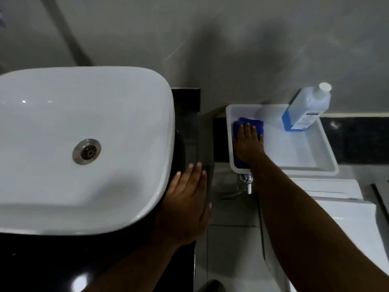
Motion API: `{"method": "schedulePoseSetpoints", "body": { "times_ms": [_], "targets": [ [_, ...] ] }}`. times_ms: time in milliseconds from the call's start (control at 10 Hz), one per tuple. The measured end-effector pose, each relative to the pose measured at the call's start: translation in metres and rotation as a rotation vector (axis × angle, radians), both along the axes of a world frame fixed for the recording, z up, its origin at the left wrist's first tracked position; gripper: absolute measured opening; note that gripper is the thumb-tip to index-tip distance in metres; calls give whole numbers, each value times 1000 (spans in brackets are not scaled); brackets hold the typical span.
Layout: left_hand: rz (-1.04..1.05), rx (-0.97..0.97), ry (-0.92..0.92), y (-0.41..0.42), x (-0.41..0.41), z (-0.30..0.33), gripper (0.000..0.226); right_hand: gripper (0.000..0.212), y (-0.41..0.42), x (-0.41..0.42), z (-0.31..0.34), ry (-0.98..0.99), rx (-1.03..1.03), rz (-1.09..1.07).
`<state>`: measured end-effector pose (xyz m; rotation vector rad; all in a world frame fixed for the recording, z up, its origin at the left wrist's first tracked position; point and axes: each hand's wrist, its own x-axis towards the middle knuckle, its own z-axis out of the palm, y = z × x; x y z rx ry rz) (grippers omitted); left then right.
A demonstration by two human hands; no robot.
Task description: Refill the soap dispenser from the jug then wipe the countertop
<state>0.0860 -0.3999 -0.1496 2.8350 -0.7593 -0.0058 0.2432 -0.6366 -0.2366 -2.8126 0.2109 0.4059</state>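
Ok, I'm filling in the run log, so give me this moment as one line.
stage: cloth pickup | right hand: on blue cloth in white tray | left hand: flat on countertop beside sink | jug: in tray, capped

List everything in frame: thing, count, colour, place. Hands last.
basin: 1, white, on the black countertop, left
drain: 1, metal, centre of the basin
countertop: 1, black, under the basin
tray: 1, white, right, on a black ledge
jug: 1, clear with blue liquid, white cap, back right of the tray
cloth: 1, blue, left end of the tray, under the right hand
valve: 1, chrome, below the tray
left hand: flat, fingers straight, at the basin's right edge
right hand: on the cloth, fingers extended
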Motion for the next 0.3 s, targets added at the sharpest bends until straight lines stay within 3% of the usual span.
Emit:
{"method": "schedulePoseSetpoints", "body": {
  "times_ms": [200,300],
  "targets": [
    [-5,24,-33,2,-1,-5,69,66,-10,-2,5,-30,66,10],
    [-11,100,-19,4,0,-1,70,62,-9,-15,38,-262,190,-60]
  ]
}}
